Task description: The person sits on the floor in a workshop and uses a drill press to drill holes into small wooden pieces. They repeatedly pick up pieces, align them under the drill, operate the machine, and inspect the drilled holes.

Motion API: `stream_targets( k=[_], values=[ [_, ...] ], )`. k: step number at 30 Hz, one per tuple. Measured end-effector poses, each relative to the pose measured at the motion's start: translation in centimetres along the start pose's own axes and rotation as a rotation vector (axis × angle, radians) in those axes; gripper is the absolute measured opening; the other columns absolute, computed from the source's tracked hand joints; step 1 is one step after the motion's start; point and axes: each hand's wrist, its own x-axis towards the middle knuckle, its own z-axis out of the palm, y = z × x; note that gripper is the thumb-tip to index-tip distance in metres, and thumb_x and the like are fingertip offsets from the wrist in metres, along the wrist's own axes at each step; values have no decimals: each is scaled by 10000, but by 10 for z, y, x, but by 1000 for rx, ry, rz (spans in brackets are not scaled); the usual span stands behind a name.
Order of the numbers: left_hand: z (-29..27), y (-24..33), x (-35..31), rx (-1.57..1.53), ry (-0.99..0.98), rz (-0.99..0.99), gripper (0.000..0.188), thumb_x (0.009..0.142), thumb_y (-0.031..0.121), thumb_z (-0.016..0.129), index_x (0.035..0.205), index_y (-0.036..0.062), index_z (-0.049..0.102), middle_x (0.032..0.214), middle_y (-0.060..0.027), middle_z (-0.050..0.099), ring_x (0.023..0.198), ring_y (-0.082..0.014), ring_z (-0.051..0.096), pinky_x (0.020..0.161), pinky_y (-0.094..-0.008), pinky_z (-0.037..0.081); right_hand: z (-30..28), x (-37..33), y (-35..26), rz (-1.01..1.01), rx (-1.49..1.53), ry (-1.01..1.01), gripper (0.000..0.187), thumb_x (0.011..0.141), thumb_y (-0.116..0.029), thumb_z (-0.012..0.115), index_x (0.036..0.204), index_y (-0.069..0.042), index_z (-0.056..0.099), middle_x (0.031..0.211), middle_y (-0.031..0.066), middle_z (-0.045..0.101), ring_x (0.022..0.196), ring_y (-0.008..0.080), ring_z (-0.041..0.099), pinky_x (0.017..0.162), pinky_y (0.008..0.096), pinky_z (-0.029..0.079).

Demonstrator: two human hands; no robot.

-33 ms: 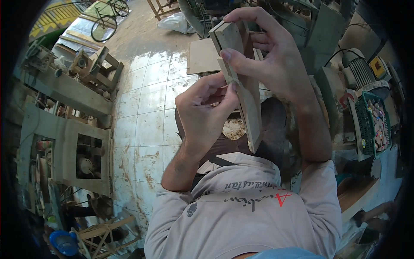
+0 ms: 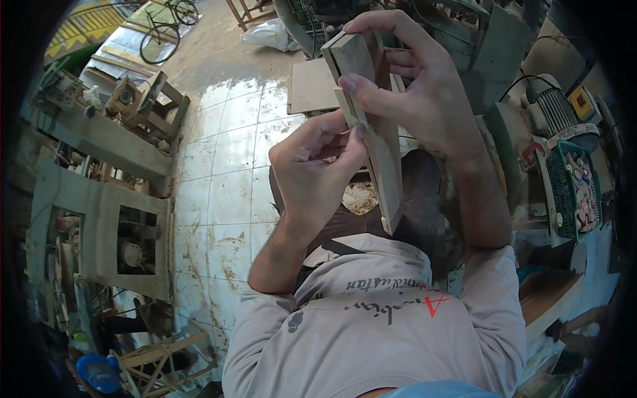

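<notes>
Between my hands, raised over my lap, are flat wooden pieces [image 2: 386,169] held face to face and seen nearly edge-on. At the upper end a dark gap runs between a shorter, thicker piece [image 2: 352,58] and a thinner strip beside it. My right hand [image 2: 418,89] grips the upper end, its thumb on the near edge and its index finger over the top. Lower down, my left hand [image 2: 322,166] pinches the left edge between thumb and fingers. Part of the wood's far side is hidden behind my fingers.
Dusty machines with a square opening [image 2: 133,225] line the left. A board [image 2: 312,86] lies ahead on the tiled floor [image 2: 229,159]. To the right are an electric motor [image 2: 551,109] and a green plastic basket [image 2: 563,192] of small pieces. A bicycle [image 2: 159,43] stands far left.
</notes>
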Motion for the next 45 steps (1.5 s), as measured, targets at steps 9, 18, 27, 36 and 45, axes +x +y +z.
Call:
stream_targets(
  k=[9,18,27,36,45],
  values=[
    [1,-7,-1,-18,-25,2,211,870,-53,648,1077,-91,638,886,-86,698,753,-71,637,640,-180,505,-3,0,-7,143,193,-6,434,809,-135,765,1171,-24,554,1065,55,550,911,80,567,779,238,477],
    [27,-76,-44,39,-284,65,502,847,40,686,1314,-32,517,1279,-182,579,1165,-268,593,997,-320,464,-31,6,-17,170,231,316,429,791,-39,719,1174,-10,527,1042,98,567,970,180,621,783,260,551],
    [-38,-73,-28,508,-519,67,313,859,82,674,1159,5,627,920,-177,694,779,-274,689,712,-339,533,-64,-72,45,275,77,581,506,795,-179,759,1251,-100,552,1173,101,620,1125,248,596,959,389,478],
    [-114,-103,-38,866,-1006,-197,454,739,59,680,1190,93,644,916,-170,693,784,-342,668,719,-376,530,-29,-196,56,417,-564,-215,457,703,-181,802,1118,-75,643,1095,79,657,1168,253,558,1079,438,349],
    [-110,-158,-61,1058,-1084,-271,259,832,177,666,1059,56,641,903,-172,681,865,-375,641,757,-439,515,12,-264,90,591,-329,-260,282,716,-126,794,947,-18,674,826,93,632,808,259,588,757,355,457]
  ],
)
